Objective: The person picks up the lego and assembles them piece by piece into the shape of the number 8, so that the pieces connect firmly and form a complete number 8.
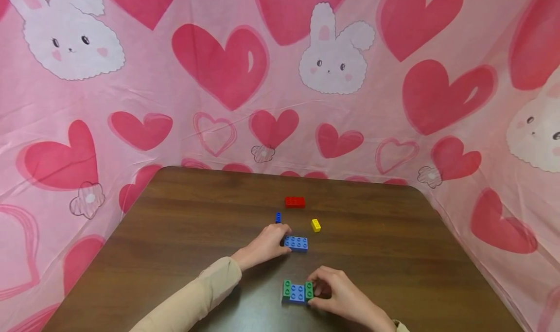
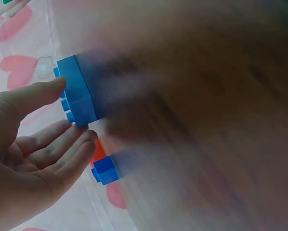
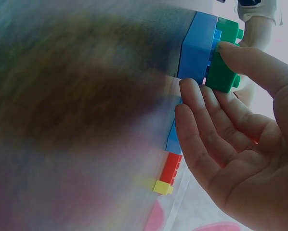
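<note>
My left hand (image 1: 268, 243) pinches the left end of a light blue toy building brick (image 1: 297, 243) lying flat on the table, thumb on the near side and fingers on the far side. Closer to me stands a small build: a blue brick (image 1: 298, 293) with one green brick (image 1: 287, 289) across its left end and another green brick (image 1: 309, 290) across its right end. My right hand (image 1: 343, 293) holds the build at its right end between thumb and fingers. In the right wrist view, the thumb presses on the green brick (image 3: 223, 70).
Beyond the left hand lie a small dark blue brick (image 1: 278, 217), a red brick (image 1: 295, 202) and a small yellow brick (image 1: 316, 225). The brown wooden table (image 1: 197, 200) ends at a pink cloth (image 1: 280, 98) with hearts and rabbits behind it and at its sides.
</note>
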Available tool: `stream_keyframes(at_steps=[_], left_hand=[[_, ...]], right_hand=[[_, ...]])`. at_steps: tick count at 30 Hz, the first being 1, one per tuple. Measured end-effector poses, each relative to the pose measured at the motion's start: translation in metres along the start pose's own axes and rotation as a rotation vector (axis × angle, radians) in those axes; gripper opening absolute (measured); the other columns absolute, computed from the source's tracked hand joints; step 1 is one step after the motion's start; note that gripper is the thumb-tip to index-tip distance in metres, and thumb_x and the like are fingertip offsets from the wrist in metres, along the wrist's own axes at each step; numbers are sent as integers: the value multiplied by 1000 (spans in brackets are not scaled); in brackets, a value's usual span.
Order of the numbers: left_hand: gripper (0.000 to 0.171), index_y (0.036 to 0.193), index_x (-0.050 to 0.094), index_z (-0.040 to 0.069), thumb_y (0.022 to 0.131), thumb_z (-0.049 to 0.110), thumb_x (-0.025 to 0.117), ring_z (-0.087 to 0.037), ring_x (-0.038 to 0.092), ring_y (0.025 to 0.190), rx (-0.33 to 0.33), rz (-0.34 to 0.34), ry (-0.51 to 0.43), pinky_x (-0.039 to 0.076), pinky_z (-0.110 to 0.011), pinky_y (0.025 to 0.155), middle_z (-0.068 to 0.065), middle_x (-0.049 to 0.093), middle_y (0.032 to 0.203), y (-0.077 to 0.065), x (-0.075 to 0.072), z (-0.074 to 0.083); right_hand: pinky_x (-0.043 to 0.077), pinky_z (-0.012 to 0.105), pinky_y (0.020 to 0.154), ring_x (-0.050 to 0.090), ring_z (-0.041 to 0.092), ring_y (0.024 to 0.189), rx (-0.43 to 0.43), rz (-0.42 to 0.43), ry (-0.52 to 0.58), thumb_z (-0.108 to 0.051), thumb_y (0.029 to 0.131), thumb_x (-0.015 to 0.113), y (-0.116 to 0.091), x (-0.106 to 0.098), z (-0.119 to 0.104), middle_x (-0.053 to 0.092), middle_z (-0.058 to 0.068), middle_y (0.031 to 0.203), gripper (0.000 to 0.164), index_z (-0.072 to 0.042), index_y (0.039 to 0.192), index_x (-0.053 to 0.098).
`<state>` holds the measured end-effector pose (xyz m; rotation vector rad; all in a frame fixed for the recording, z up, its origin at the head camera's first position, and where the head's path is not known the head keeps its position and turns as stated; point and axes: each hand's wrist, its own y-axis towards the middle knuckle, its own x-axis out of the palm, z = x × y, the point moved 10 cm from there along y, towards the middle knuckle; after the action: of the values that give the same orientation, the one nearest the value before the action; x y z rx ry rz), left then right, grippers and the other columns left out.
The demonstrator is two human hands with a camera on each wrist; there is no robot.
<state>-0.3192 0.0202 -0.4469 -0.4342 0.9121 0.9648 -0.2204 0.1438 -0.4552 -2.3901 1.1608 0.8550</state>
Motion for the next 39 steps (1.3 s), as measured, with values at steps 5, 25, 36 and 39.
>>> stream_keyframes(at_steps=[5, 25, 36, 39], left_hand=[[41, 121, 64, 4, 85, 18, 78, -18, 64, 98, -13, -13, 3, 57, -35, 92, -11, 70, 116, 2, 2, 0], [32, 113, 69, 3, 85, 15, 78, -16, 65, 90, 36, -2, 59, 58, -32, 87, -11, 72, 109, 3, 4, 3], [29, 111, 71, 6, 85, 17, 78, -15, 66, 92, 53, 8, 46, 58, -32, 88, -9, 74, 110, 3, 3, 3], [29, 110, 71, 6, 85, 16, 78, -15, 66, 93, 60, 14, 44, 58, -32, 88, -9, 74, 109, 3, 2, 4]], right_hand=[[54, 18, 70, 60, 0, 80, -4, 7, -6, -27, 85, 78, 0, -1, -1, 66, -1, 98, 29, -13, 108, 66], [54, 19, 68, 61, -1, 80, -30, 29, -17, -28, 85, 78, -2, -2, -1, 66, -1, 97, 30, -13, 107, 66], [54, 18, 68, 61, -1, 80, -31, 36, -22, -27, 84, 79, -2, -1, 0, 66, -1, 97, 30, -13, 107, 66], [54, 18, 68, 61, -1, 80, -34, 37, -19, -26, 84, 79, -2, -1, -1, 66, -1, 97, 29, -12, 107, 66]])
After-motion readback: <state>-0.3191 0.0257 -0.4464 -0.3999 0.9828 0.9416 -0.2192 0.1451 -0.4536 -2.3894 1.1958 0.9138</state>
